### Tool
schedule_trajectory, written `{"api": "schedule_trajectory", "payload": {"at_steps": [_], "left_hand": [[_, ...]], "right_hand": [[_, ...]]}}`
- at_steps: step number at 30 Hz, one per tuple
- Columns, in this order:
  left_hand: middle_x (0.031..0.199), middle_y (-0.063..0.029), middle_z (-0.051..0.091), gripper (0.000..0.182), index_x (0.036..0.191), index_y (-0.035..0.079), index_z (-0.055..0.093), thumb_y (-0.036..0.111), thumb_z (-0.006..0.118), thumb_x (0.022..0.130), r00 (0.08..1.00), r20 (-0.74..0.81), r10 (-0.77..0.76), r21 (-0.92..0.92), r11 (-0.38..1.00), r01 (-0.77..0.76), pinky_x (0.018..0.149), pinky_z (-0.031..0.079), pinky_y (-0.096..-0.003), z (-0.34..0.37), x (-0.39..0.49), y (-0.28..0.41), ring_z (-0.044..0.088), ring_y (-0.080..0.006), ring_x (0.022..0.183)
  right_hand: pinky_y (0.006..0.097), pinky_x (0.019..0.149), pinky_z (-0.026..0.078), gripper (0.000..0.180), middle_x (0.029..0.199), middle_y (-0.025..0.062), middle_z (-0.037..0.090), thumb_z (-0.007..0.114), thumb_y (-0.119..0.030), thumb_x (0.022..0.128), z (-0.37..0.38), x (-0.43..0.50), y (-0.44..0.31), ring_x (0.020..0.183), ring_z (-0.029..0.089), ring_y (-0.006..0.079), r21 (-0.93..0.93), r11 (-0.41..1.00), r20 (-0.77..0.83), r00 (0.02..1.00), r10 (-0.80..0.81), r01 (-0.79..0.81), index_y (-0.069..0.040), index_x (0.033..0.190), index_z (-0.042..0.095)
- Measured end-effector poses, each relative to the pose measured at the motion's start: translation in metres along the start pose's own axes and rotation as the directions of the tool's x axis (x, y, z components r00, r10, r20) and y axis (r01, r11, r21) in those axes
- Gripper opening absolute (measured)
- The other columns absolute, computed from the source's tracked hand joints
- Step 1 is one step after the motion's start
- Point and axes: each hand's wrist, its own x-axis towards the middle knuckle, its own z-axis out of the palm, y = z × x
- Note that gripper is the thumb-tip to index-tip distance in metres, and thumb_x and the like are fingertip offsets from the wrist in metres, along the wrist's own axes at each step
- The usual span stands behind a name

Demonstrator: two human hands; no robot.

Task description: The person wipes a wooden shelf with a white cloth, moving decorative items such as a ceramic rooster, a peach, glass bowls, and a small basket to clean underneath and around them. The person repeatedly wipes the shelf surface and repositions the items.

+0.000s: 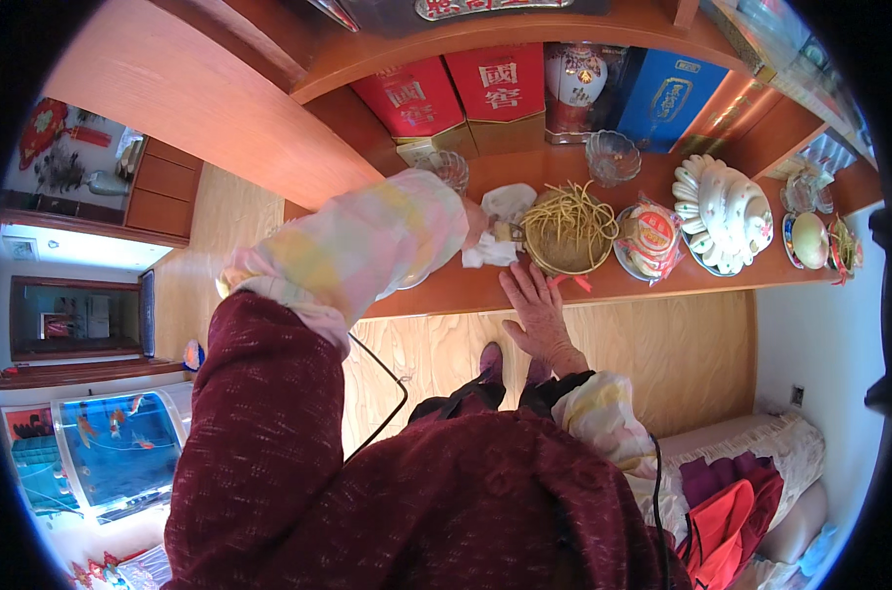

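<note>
My left hand [475,223], mostly hidden by a pastel checked oversleeve, is over the wooden shelf beside a crumpled white cloth or tissue [490,251]; its fingers are too hidden to show any grip. Another white crumpled piece [509,200] lies just behind. My right hand [538,306] is palm down with spread fingers, its fingertips at the shelf's front edge, holding nothing. Just behind it stands a round basket [571,247] with thin yellowish stalks [567,214] on top and red ribbon ends [575,281] at its front. A white dish rim [412,280] shows under the left sleeve.
Right of the basket stand a plate of wrapped food [648,240], white shaped buns [726,214] and a pale round fruit [810,240]. Glass bowls [613,157] [446,169] stand behind, before red boxes [496,81] and a blue box [667,99]. A black cable [404,378] hangs at left.
</note>
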Motion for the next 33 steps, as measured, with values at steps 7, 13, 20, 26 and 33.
{"api": "schedule_trajectory", "payload": {"at_steps": [7, 13, 20, 26, 33], "left_hand": [[0.112, -0.0195, 0.055, 0.060, 0.132, 0.004, 0.038, 0.009, 0.050, 0.073, 0.992, -0.122, 0.042, -0.099, 0.994, -0.054, 0.086, 0.046, -0.0437, -0.035, -0.046, 0.027, 0.054, -0.0383, 0.104], [0.127, -0.0212, 0.045, 0.078, 0.139, 0.005, 0.027, 0.006, 0.058, 0.068, 0.988, -0.147, 0.050, -0.274, 0.958, -0.089, 0.090, 0.044, -0.0417, -0.089, -0.014, 0.007, 0.049, -0.0360, 0.115], [0.136, -0.0234, 0.030, 0.087, 0.140, 0.009, 0.028, 0.005, 0.060, 0.060, 0.864, -0.246, 0.440, -0.047, 0.885, -0.464, 0.102, 0.036, -0.0404, -0.075, 0.021, -0.015, 0.036, -0.0383, 0.125], [0.138, -0.0231, 0.027, 0.082, 0.141, 0.013, 0.028, 0.015, 0.063, 0.067, 0.922, -0.163, 0.350, 0.047, 0.937, -0.347, 0.103, 0.036, -0.0421, -0.071, -0.014, -0.001, 0.034, -0.0385, 0.127], [0.133, -0.0213, 0.034, 0.073, 0.138, 0.016, 0.034, 0.024, 0.064, 0.072, 0.947, -0.145, 0.285, -0.071, 0.952, -0.297, 0.100, 0.038, -0.0420, -0.030, -0.029, 0.000, 0.040, -0.0374, 0.121]], "right_hand": [[0.0467, 0.111, 0.011, 0.082, 0.149, 0.0051, 0.021, 0.066, -0.022, 0.069, -0.002, 0.000, -0.002, 0.138, 0.016, 0.0286, -0.024, 1.000, 0.017, 1.000, 0.009, -0.008, -0.014, 0.142, 0.028], [0.0464, 0.110, 0.012, 0.081, 0.149, 0.0052, 0.020, 0.065, -0.021, 0.070, -0.003, 0.000, -0.002, 0.137, 0.017, 0.0287, -0.016, 1.000, -0.003, 1.000, 0.002, -0.002, -0.014, 0.141, 0.029], [0.0456, 0.110, 0.014, 0.078, 0.148, 0.0070, 0.023, 0.064, -0.020, 0.070, -0.005, -0.002, -0.005, 0.137, 0.018, 0.0289, 0.012, 1.000, -0.028, 1.000, 0.005, -0.005, -0.013, 0.140, 0.031], [0.0455, 0.110, 0.013, 0.077, 0.148, 0.0067, 0.023, 0.063, -0.020, 0.070, -0.006, 0.000, -0.004, 0.137, 0.018, 0.0287, 0.001, 1.000, -0.025, 1.000, 0.000, 0.000, -0.012, 0.140, 0.031], [0.0459, 0.110, 0.012, 0.076, 0.147, 0.0045, 0.024, 0.063, -0.022, 0.071, -0.001, 0.000, -0.002, 0.137, 0.017, 0.0280, -0.001, 1.000, 0.001, 1.000, 0.014, -0.014, -0.014, 0.140, 0.032]]}}
